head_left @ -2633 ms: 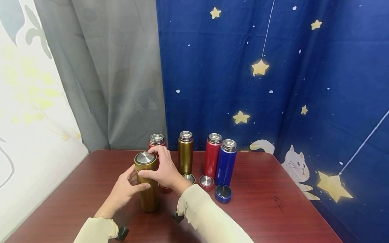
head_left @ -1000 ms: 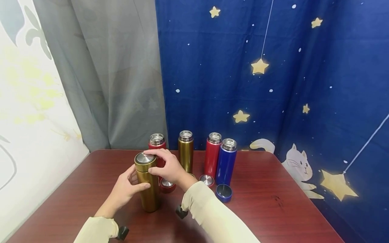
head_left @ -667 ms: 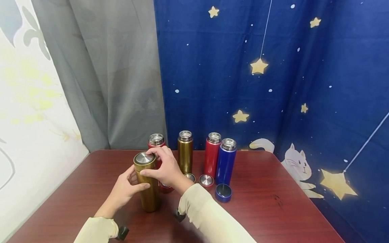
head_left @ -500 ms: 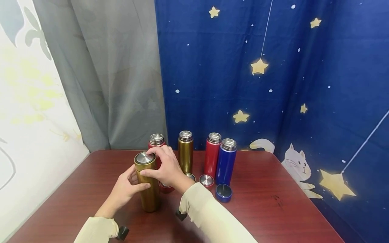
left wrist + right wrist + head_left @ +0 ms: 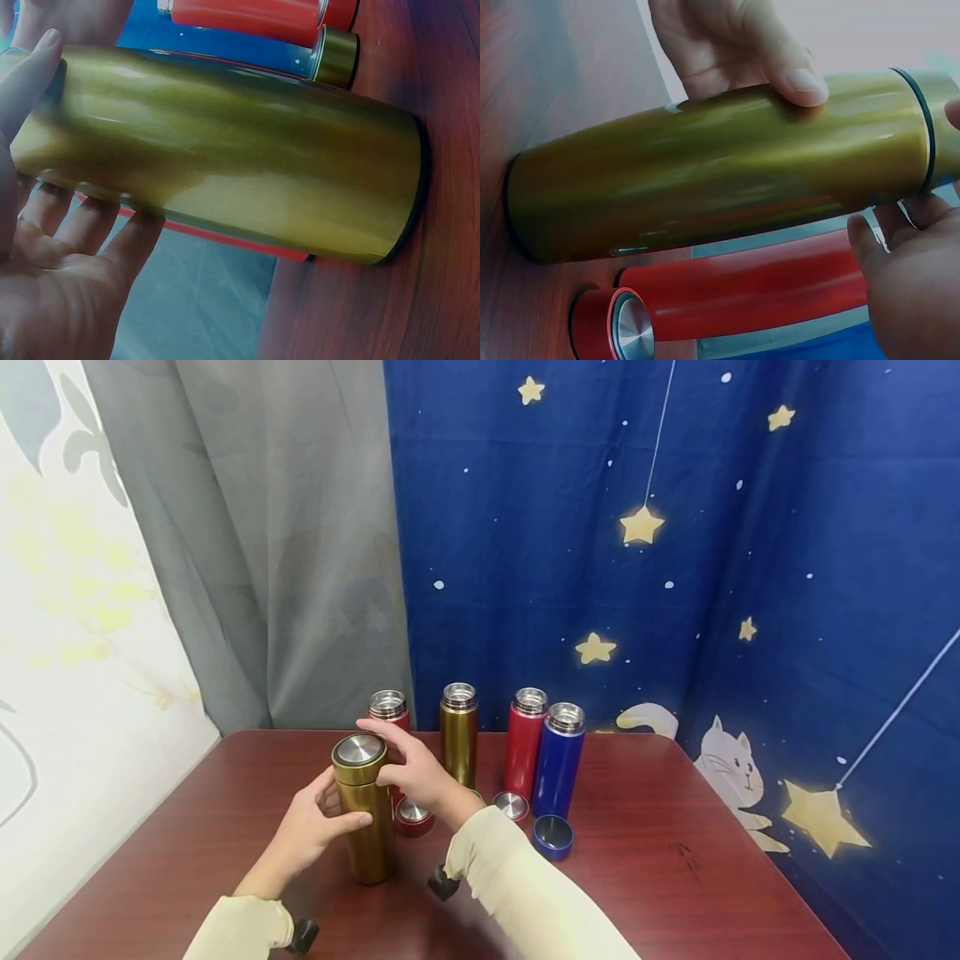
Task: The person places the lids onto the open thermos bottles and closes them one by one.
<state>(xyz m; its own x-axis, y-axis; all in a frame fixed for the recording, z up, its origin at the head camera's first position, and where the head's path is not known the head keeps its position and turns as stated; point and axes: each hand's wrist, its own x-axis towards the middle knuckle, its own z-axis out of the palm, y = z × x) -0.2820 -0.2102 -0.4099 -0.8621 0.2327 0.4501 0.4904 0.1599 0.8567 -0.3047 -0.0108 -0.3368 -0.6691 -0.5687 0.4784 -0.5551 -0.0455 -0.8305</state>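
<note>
A gold thermos bottle (image 5: 371, 847) stands on the table, its steel-topped lid (image 5: 358, 749) seated on the neck. My left hand (image 5: 307, 822) holds its body, thumb in front and fingers behind. Around the right side of the lid is my right hand (image 5: 420, 772). Its thumb lies at the lid's near right edge and its index finger stretches past the far rim. In the right wrist view, fingertips (image 5: 866, 236) lie along the bottle by the dark seam below the lid. In the left wrist view, the gold body (image 5: 247, 157) fills the middle.
Behind stand uncapped bottles: red (image 5: 388, 708), gold (image 5: 459, 735), another red (image 5: 525, 747) and blue (image 5: 558, 768). Before them lie a red lid (image 5: 413, 817), a second red lid (image 5: 511, 806), an upturned blue lid (image 5: 552, 837) and a gold lid (image 5: 336, 58). Curtains hang beyond the table.
Half a second ago my right thumb lay across the lid's front; it has swung back to the right, and the index finger has lifted. Earlier it made the same back-and-forth turn. My left hand stays put.
</note>
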